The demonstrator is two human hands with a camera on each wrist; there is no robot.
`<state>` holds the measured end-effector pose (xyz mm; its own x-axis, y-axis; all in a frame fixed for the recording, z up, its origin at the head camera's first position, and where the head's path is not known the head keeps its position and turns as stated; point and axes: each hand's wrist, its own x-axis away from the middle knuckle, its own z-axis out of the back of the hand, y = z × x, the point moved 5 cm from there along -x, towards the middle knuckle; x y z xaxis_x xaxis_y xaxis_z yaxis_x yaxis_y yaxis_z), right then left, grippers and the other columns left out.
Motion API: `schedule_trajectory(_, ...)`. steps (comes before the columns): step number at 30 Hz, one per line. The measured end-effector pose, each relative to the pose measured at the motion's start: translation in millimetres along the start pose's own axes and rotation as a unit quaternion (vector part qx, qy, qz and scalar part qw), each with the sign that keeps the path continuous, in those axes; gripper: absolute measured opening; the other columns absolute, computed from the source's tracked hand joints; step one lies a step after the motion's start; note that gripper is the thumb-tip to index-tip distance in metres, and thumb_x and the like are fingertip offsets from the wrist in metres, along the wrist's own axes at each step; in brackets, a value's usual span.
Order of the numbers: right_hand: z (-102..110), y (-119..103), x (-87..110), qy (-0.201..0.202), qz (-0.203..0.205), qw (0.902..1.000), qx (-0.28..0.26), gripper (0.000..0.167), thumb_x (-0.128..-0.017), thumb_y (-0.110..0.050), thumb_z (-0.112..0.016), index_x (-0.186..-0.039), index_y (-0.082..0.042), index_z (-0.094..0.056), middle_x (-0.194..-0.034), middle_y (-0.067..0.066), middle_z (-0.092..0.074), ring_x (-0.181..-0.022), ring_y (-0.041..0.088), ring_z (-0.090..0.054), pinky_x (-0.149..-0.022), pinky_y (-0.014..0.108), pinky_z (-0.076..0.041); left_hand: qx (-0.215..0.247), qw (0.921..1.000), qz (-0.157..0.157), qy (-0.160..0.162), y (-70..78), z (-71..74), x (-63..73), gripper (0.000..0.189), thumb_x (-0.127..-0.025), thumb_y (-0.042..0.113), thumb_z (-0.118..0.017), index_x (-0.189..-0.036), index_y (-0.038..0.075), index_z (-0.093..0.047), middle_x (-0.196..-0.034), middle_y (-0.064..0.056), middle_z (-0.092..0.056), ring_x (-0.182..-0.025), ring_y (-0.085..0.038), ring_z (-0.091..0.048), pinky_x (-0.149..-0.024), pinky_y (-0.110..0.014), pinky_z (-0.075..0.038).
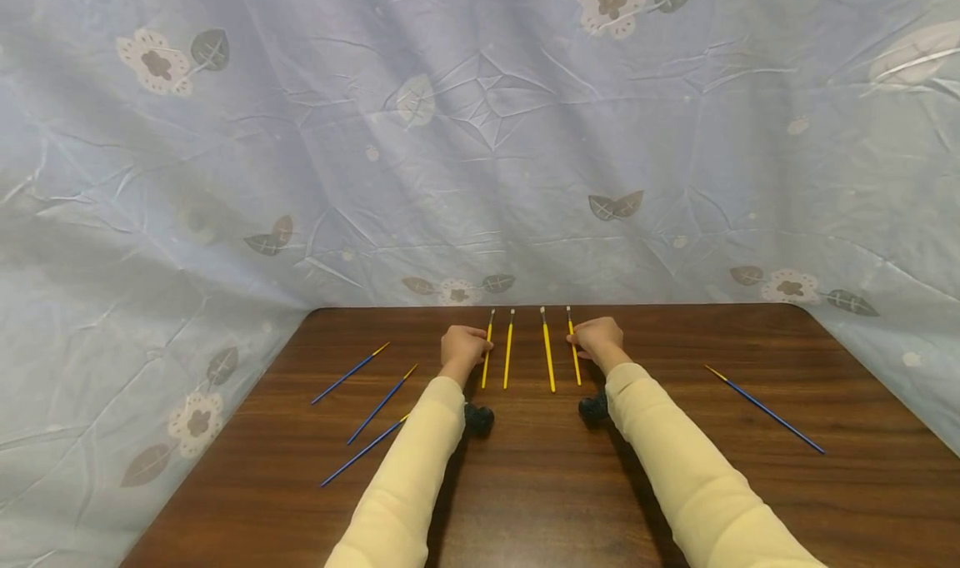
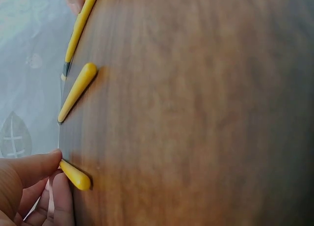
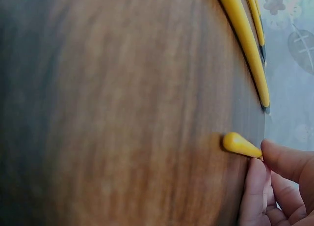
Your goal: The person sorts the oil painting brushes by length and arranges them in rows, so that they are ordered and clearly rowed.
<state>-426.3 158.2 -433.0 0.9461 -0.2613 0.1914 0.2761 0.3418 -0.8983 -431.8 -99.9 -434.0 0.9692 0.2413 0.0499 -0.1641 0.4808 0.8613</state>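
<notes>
Several yellow-handled paintbrushes lie in a row near the table's far edge, white bristles pointing away. My left hand pinches the leftmost yellow paintbrush between thumb and fingers; its rounded handle end shows beside the thumb in the left wrist view. At the row's other end, my right hand pinches the rightmost yellow paintbrush, whose handle end sticks out toward me. Between the hands lie a thinner yellow paintbrush and a thicker yellow paintbrush, neither touched.
Left of my arms lie three blue paintbrushes: a far one, a middle one and a near one partly behind the sleeve. Another blue paintbrush lies at the right. A floral curtain hangs behind the brown table.
</notes>
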Motion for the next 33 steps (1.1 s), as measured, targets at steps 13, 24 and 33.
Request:
schedule_trajectory(13,3.2,-3.4,3.1,0.006,0.005,0.9999,-0.009,0.029,-0.090,-0.004,-0.068,-0.118,0.004,-0.067,-0.120,0.021,-0.061,-0.104,0.034,-0.061,-0.076,0.035,-0.058,-0.008,0.9999,-0.007,-0.001,2.2,-1.5,0.0,0.021,-0.084,0.008,-0.076,-0.104,0.007,-0.076,-0.104,-0.012,-0.070,-0.067,-0.017,-0.069,-0.058,-0.026,-0.057)
schedule_trajectory(24,2.0,-1.5,0.7,-0.005,0.011,0.9998,-0.014,0.029,-0.090,-0.005,-0.068,-0.118,0.004,-0.067,-0.123,0.022,-0.059,-0.108,0.035,-0.059,-0.077,0.035,-0.058,-0.001,1.0000,-0.001,0.007,0.7,-1.1,-2.3,0.017,-0.083,0.006,-0.076,-0.100,0.007,-0.078,-0.101,-0.013,-0.070,-0.064,-0.018,-0.068,-0.056,-0.025,-0.057)
schedule_trajectory(33,0.4,1.9,-2.8,-0.009,0.001,0.9998,-0.015,0.030,-0.090,-0.005,-0.069,-0.119,0.003,-0.067,-0.125,0.021,-0.059,-0.109,0.034,-0.059,-0.077,0.035,-0.058,0.013,0.9999,-0.009,0.000,0.9,2.5,2.2,0.018,-0.083,0.004,-0.075,-0.101,0.004,-0.077,-0.102,-0.016,-0.069,-0.070,-0.021,-0.069,-0.057,-0.026,-0.057)
